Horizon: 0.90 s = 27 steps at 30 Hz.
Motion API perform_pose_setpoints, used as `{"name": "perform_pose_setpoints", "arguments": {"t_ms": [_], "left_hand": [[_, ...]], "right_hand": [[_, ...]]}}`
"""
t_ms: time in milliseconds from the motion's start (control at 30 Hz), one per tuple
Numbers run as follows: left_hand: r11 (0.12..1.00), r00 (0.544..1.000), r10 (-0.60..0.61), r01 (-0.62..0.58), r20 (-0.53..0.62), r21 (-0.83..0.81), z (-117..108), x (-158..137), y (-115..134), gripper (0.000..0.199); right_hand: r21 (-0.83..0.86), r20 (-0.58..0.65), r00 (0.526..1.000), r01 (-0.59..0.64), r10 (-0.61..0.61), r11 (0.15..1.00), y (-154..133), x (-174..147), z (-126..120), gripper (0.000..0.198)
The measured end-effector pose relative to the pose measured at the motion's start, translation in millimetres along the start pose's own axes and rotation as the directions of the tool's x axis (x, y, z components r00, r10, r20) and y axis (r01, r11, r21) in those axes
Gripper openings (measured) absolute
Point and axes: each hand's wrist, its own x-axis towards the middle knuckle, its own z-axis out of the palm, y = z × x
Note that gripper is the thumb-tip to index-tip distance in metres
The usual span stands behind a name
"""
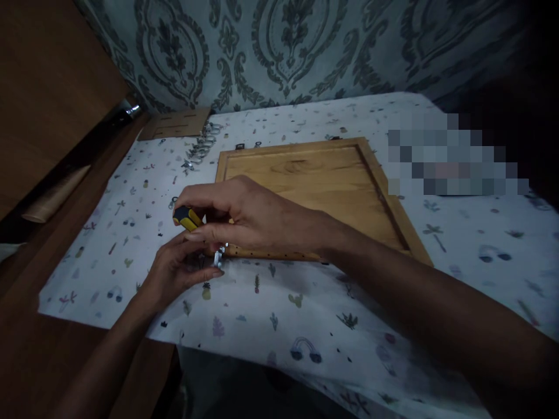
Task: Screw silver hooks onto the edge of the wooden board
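My right hand (248, 218) is closed around the black-and-yellow handle of a screwdriver (188, 219); its tip is hidden. Just below it, my left hand (181, 265) pinches a small shiny metal fitting (218, 258) between thumb and fingers. That fitting sits at the near left corner of a framed wooden panel (301, 186), which lies flat on the table. Small dark holes run along the panel's near edge. My right wrist and forearm cover part of the panel. Whether the screwdriver touches the fitting I cannot tell.
A row of small metal pieces (201, 145) lies beyond the panel's left side, beside a flat piece of cardboard (177, 124). The table has a white patterned cloth (262, 308). Brown wooden furniture (48, 75) stands at left. Something pixelated (454, 163) is at right.
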Motion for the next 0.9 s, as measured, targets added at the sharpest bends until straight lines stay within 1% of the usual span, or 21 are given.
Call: {"name": "perform_pose_setpoints", "arguments": {"t_ms": [100, 200, 367, 433, 567, 633, 667, 733, 800, 833, 900], "left_hand": [[1.0, 1.0, 0.012, -0.011, -0.009, 0.012, -0.3, 0.2, 0.8, 0.034], [1.0, 1.0, -0.011, 0.011, 0.002, 0.014, 0.4, 0.0, 1.3, 0.035], [0.998, 0.998, -0.058, 0.059, 0.021, -0.031, 1.8, -0.3, -0.6, 0.035], [0.997, 0.998, -0.065, 0.066, 0.02, -0.033, 1.8, -0.8, -1.9, 0.036], [0.998, 0.998, -0.067, 0.067, 0.002, -0.012, 1.6, -2.1, -2.8, 0.035], [0.998, 0.998, -0.059, 0.059, -0.007, -0.013, 1.2, -1.4, -1.2, 0.034], [0.999, 0.999, -0.051, 0.051, -0.005, -0.015, 0.8, -0.5, 0.3, 0.034], [0.999, 0.999, -0.036, 0.037, 0.017, -0.028, -0.3, 2.1, 4.0, 0.034], [0.998, 0.998, -0.035, 0.037, 0.047, -0.047, -1.8, 4.9, 7.5, 0.036], [0.998, 0.998, -0.04, 0.043, 0.056, -0.055, -2.4, 5.9, 8.6, 0.037], [0.997, 0.996, -0.049, 0.053, 0.071, -0.064, -3.4, 6.6, 9.0, 0.039]], "right_hand": [[-0.063, -0.041, 0.998, 0.037, -0.04, 0.997, 2.8, 0.3, 5.8, 0.008], [-0.152, -0.079, 0.994, 0.056, -0.069, 0.987, 5.7, 1.0, 11.7, 0.007], [-0.232, -0.112, 0.994, -0.027, 0.001, 0.972, 3.5, 2.8, 16.5, 0.015], [-0.239, -0.124, 0.992, -0.032, 0.003, 0.971, 2.2, 3.0, 17.1, 0.018], [-0.229, -0.125, 0.991, 0.019, -0.049, 0.973, 2.8, 2.5, 17.7, 0.019], [-0.215, -0.149, 0.981, 0.087, -0.121, 0.973, 2.1, 2.5, 17.5, 0.019], [-0.202, -0.18, 0.972, 0.115, -0.152, 0.973, 0.8, 2.6, 17.0, 0.018], [-0.173, -0.288, 0.941, 0.132, -0.178, 0.976, -3.7, 2.9, 14.3, 0.015], [-0.163, -0.386, 0.911, 0.087, -0.145, 0.983, -8.6, 3.0, 9.7, 0.012], [-0.181, -0.395, 0.91, 0.057, -0.126, 0.982, -10.2, 2.8, 6.9, 0.012], [-0.247, -0.36, 0.927, 0.011, -0.102, 0.969, -10.5, 1.8, 1.8, 0.012]]}}
